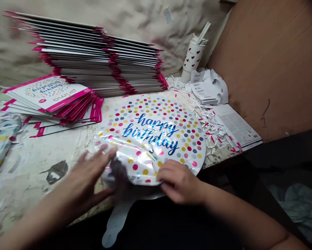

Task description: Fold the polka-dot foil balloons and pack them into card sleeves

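Note:
A flat, round foil balloon (150, 142) with coloured dots and blue "happy birthday" lettering lies on the table in front of me. Its near edge is lifted and partly folded, and a pale tail (116, 222) hangs over the table edge. At the balloon's lower left, my left hand (93, 177) is blurred, its fingers spread and thumb apart. A dark, crumpled-looking part of the foil (118, 170) is beside those fingers. My right hand (178, 180) pinches the near edge of the balloon between thumb and fingers.
Tall piles of pink-edged card sleeves (101, 66) stand at the back, with several printed packets (51, 93) before them. More dotted foil (2, 142) lies far left. A heart-patterned tumbler (194, 57), a label roll (210, 86), paper scraps (210, 126) and flat cards (238, 125) sit right.

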`<state>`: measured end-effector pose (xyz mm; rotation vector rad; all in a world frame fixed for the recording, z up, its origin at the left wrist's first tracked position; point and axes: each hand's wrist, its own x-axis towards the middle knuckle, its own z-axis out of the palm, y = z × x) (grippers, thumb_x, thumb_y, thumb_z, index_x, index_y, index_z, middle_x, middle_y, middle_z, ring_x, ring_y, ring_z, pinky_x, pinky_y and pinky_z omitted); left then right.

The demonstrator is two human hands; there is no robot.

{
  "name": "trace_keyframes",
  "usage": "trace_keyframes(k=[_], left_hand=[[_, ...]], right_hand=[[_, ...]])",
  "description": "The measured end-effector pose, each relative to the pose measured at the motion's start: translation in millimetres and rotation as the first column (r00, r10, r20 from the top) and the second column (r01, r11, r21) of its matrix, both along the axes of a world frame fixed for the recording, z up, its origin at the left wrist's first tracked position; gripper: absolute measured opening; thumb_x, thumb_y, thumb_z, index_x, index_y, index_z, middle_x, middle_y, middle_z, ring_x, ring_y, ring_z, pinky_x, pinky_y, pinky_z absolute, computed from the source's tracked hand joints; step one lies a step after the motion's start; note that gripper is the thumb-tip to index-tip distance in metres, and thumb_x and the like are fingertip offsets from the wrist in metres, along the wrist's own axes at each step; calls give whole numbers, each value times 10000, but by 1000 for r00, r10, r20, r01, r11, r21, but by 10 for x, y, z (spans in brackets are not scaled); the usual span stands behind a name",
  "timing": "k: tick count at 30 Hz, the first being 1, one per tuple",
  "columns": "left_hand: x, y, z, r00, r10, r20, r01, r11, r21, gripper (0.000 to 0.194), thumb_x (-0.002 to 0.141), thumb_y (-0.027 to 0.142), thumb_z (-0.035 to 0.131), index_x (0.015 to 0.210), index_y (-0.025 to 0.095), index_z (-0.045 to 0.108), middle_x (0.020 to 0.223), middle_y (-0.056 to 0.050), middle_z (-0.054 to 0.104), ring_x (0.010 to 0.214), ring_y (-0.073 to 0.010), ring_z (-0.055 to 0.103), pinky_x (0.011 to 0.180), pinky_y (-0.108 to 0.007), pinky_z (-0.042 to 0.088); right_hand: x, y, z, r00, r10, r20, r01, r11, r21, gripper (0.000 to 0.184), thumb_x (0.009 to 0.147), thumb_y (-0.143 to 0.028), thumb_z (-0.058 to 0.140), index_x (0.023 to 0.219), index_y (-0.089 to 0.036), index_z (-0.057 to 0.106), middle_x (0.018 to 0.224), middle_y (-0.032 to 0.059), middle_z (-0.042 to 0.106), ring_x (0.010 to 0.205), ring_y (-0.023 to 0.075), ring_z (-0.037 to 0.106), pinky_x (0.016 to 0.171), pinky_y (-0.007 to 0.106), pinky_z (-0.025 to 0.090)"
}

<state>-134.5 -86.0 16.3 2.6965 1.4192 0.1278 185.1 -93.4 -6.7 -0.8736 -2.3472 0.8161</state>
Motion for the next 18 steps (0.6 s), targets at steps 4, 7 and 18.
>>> trace_keyframes(k=[4,7,18], left_hand=[[236,45,-401,971,-226,83,235,965,-114,484,859,258,419,1316,413,391,1346,47,474,1247,-207,436,1039,-382,346],[243,-3,-507,970,-146,193,164,983,-82,425,856,291,396,1262,378,487,1313,35,510,1247,-214,435,1046,-378,342],[221,31,-518,931,-188,312,207,978,-31,445,824,178,387,1190,362,559,1268,41,561,1235,-178,452,1015,-321,397]], right_hand=[[214,-94,-215,945,-178,276,134,976,172,666,677,-29,444,1336,-101,383,1367,161,424,1299,273,336,1040,455,349],[648,109,-373,777,-504,377,460,863,208,646,703,17,388,1338,-97,393,1342,163,460,1278,254,386,1032,456,379],[1304,926,-280,678,-552,485,502,830,243,532,846,-279,512,1347,-134,411,1415,153,341,1318,309,301,1063,536,274]])
